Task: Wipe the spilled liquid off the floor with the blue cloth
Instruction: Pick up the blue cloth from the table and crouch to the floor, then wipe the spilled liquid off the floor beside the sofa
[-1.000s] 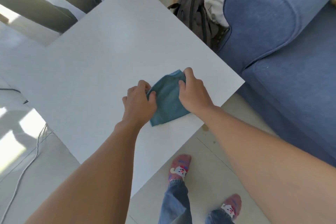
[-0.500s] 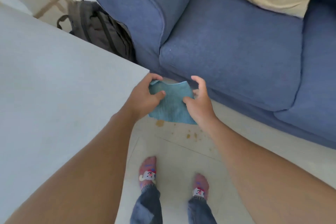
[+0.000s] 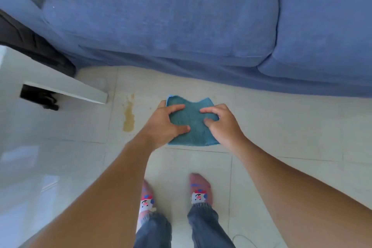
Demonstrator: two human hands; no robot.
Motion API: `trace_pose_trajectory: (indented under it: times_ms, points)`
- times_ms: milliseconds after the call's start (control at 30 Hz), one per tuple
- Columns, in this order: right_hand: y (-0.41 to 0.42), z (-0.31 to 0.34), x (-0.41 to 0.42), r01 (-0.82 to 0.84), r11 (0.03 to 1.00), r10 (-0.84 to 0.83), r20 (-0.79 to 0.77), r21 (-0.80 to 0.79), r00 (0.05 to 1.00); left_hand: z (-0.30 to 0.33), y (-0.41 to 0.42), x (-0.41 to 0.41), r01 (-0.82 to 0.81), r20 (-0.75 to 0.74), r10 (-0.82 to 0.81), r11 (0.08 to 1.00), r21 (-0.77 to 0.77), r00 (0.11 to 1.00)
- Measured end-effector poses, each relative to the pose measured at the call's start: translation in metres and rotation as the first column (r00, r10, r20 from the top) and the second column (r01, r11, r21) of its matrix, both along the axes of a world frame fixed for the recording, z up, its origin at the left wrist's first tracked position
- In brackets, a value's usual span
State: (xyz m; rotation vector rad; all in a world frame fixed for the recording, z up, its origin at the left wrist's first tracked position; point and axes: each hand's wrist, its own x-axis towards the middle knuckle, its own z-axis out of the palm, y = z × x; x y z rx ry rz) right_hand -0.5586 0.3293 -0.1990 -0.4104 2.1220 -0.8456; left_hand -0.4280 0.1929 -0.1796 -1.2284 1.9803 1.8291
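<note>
The blue cloth (image 3: 191,125) is spread flat low over the pale tiled floor (image 3: 281,127), in front of the sofa. My left hand (image 3: 165,125) grips its left side with the fingers on top. On its right side my right hand (image 3: 223,123) holds it the same way. A brownish streak of spilled liquid (image 3: 128,119) lies on the tiles just left of the cloth, beside my left hand. Whether the cloth touches the floor cannot be told.
A blue sofa (image 3: 181,16) fills the far side. The white table's corner (image 3: 80,90) juts in at the left, with a dark backpack (image 3: 30,46) behind it. My feet in patterned socks (image 3: 199,189) stand just near of the cloth.
I have carried the cloth from the tabletop down toward the floor beside the spill, both hands still holding it. The view has swung from the table to the floor in front of the sofa.
</note>
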Motion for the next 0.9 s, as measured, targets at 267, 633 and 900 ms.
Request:
trace_pose_trajectory:
  times_ms: [267,633,900]
  points:
    - [0.064,-0.140,-0.014,0.028,0.997,-0.021,-0.096,0.066,0.995,-0.148,0.055,-0.043,0.346,0.072,-0.340,0.928,-0.137,0.938]
    - [0.021,-0.283,-0.126,-0.086,0.993,0.107,-0.279,0.086,0.954,-0.294,0.000,-0.170,0.579,0.162,-0.564,0.722,-0.378,0.810]
    - [-0.011,-0.324,-0.160,-0.030,0.948,0.225,-0.599,0.318,0.769,-0.330,-0.032,-0.192,0.677,0.381,-0.603,0.394,-0.621,0.701]
